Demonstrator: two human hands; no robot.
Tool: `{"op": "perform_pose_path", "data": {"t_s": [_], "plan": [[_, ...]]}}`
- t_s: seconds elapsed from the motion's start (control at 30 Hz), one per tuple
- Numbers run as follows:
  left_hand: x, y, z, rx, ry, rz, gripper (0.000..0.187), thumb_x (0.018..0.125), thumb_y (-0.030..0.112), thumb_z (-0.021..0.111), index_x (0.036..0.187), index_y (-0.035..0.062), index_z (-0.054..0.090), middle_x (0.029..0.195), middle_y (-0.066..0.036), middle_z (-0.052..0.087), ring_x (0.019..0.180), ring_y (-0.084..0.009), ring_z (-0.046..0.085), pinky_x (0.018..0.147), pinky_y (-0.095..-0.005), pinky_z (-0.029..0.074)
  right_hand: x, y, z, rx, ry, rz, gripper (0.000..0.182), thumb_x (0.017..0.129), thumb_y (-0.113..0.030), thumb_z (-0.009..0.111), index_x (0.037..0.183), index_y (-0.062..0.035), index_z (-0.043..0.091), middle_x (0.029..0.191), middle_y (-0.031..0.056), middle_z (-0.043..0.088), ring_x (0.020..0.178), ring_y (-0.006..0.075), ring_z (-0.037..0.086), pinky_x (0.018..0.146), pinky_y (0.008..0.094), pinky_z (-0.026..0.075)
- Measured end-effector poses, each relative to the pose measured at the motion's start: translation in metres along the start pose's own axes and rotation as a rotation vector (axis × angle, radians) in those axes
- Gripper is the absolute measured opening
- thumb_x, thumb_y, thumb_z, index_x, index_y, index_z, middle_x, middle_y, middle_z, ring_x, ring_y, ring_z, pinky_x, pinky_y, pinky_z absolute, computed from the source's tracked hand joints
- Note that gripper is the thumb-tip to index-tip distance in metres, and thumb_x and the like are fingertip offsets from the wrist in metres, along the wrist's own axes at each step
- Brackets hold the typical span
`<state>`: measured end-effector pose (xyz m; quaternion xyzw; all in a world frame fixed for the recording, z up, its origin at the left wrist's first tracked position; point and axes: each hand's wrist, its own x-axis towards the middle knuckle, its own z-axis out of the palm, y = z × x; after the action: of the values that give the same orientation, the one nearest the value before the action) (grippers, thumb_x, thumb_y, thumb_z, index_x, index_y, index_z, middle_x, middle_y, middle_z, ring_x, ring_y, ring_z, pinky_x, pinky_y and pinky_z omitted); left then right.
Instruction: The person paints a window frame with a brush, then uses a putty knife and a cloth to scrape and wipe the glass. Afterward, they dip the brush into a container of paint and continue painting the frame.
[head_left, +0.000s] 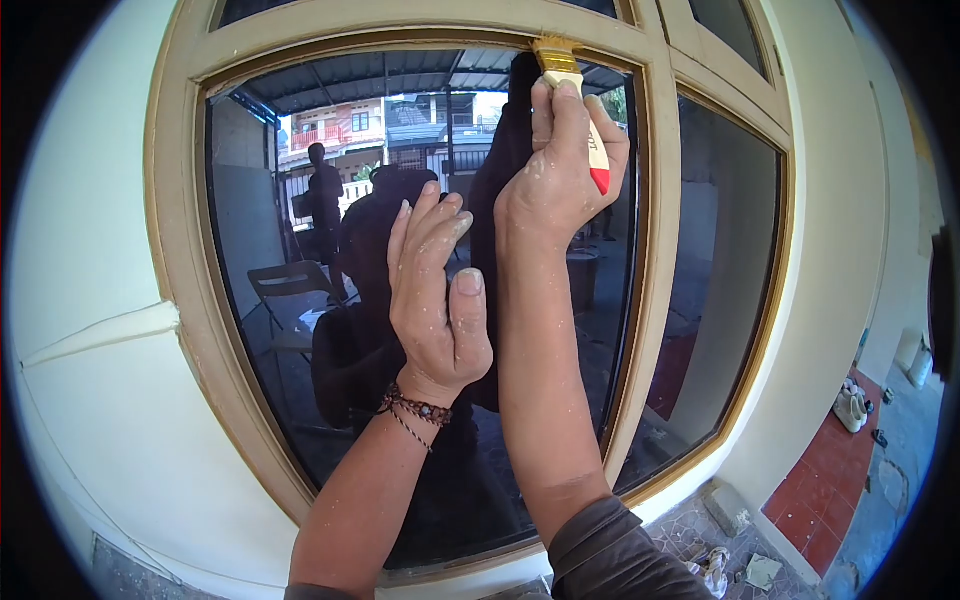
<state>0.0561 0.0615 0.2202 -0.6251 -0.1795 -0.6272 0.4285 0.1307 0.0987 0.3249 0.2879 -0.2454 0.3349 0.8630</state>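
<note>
My right hand [560,170] grips a flat paintbrush [563,68] by its pale handle with a red end. Its bristles touch the top inner edge of the tan window frame [655,250], near the upper right corner of the dark glass pane [290,340]. My left hand [435,285] is raised in front of the pane, fingers stretched out and nothing in it. Pale paint specks dot both hands. A dark braided bracelet [425,410] circles my left wrist.
A narrower window pane [725,250] stands to the right. Below it on the floor lie a grey block [727,508] and a crumpled cloth [712,572]. Shoes [850,408] rest on red tiles [815,495] at far right. The glass mirrors a chair and a person.
</note>
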Motion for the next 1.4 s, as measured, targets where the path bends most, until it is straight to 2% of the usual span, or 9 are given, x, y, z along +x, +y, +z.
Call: {"op": "perform_pose_path", "data": {"t_s": [0.17,0.3,0.47,0.57,0.87,1.0,1.2,1.33,1.4], "plan": [[-0.004,-0.007,-0.008,-0.067,0.049,-0.018,0.041,0.099,0.023,0.031,0.119,-0.0069,0.052,0.125,-0.026,0.057,0.129,-0.0394,0.047,0.113,-0.0507,0.025,-0.019,0.008,0.009,-0.068,-0.051,-0.013,0.017,0.088,-0.002,0.067,0.097,0.0043,0.054,0.087,0.0108,0.063,0.080,0.0126,0.063,0.071,0.0225,0.053],[-0.006,-0.002,0.011,-0.164,0.104,-0.038,0.044,0.102,0.027,0.028,0.120,-0.0066,0.050,0.127,-0.025,0.054,0.131,-0.0394,0.044,0.112,-0.0497,0.028,-0.015,0.004,0.002,-0.060,-0.067,-0.011,0.017,0.087,-0.004,0.069,0.095,0.0034,0.056,0.084,0.0081,0.063,0.076,0.0094,0.061,0.066,0.0209,0.050],[-0.005,-0.004,0.008,-0.165,0.162,-0.063,0.043,0.102,0.025,0.026,0.119,-0.0072,0.050,0.127,-0.025,0.054,0.130,-0.0383,0.045,0.112,-0.0481,0.029,-0.021,-0.017,-0.003,-0.029,-0.058,0.056,0.018,0.088,-0.003,0.067,0.097,0.0033,0.053,0.088,0.0130,0.065,0.081,0.0146,0.066,0.070,0.0232,0.054],[-0.005,-0.004,0.004,-0.138,0.137,-0.058,0.043,0.102,0.023,0.026,0.119,-0.0077,0.050,0.127,-0.025,0.054,0.130,-0.0372,0.045,0.112,-0.0474,0.029,0.003,-0.027,-0.027,-0.217,0.026,-0.116,0.020,0.089,-0.006,0.066,0.099,0.0031,0.051,0.092,0.0189,0.066,0.083,0.0200,0.068,0.076,0.0266,0.055],[-0.004,-0.004,-0.003,-0.071,0.083,-0.062,0.042,0.101,0.024,0.030,0.119,-0.0070,0.052,0.128,-0.025,0.055,0.131,-0.0353,0.045,0.112,-0.0468,0.028,0.055,-0.022,-0.047,-0.359,0.051,-0.242,0.022,0.087,-0.005,0.067,0.101,0.0031,0.052,0.088,0.0145,0.065,0.084,0.0176,0.065,0.078,0.0260,0.051],[-0.003,-0.004,-0.003,-0.048,0.074,-0.044,0.041,0.101,0.023,0.031,0.119,-0.0070,0.052,0.127,-0.024,0.056,0.131,-0.0356,0.045,0.112,-0.0474,0.028,0.055,-0.019,-0.038,-0.334,0.045,-0.215,0.022,0.086,-0.004,0.067,0.101,0.0032,0.052,0.091,0.0150,0.064,0.086,0.0182,0.065,0.078,0.0264,0.053],[-0.003,-0.002,-0.002,-0.041,0.074,-0.037,0.039,0.100,0.021,0.033,0.119,-0.0071,0.052,0.126,-0.024,0.057,0.131,-0.0362,0.045,0.113,-0.0478,0.027,0.047,-0.020,-0.028,-0.033,0.073,0.001,0.025,0.087,-0.002,0.065,0.105,0.0060,0.049,0.101,0.0197,0.059,0.089,0.0225,0.066,0.087,0.0315,0.059],[-0.003,-0.002,0.000,-0.042,0.074,-0.030,0.039,0.100,0.022,0.033,0.118,-0.0070,0.053,0.126,-0.024,0.057,0.131,-0.0363,0.045,0.113,-0.0479,0.026,0.044,-0.029,-0.035,-0.061,0.076,0.032,0.025,0.087,-0.001,0.064,0.105,0.0057,0.047,0.101,0.0208,0.058,0.091,0.0238,0.065,0.088,0.0327,0.059],[-0.003,-0.002,0.000,-0.039,0.075,-0.028,0.039,0.099,0.022,0.034,0.118,-0.0068,0.053,0.126,-0.024,0.057,0.131,-0.0365,0.045,0.113,-0.0480,0.026,0.048,-0.030,-0.041,-0.056,0.165,-0.011,0.025,0.087,0.000,0.064,0.103,0.0048,0.045,0.101,0.0207,0.058,0.094,0.0245,0.065,0.089,0.0321,0.059]]}}
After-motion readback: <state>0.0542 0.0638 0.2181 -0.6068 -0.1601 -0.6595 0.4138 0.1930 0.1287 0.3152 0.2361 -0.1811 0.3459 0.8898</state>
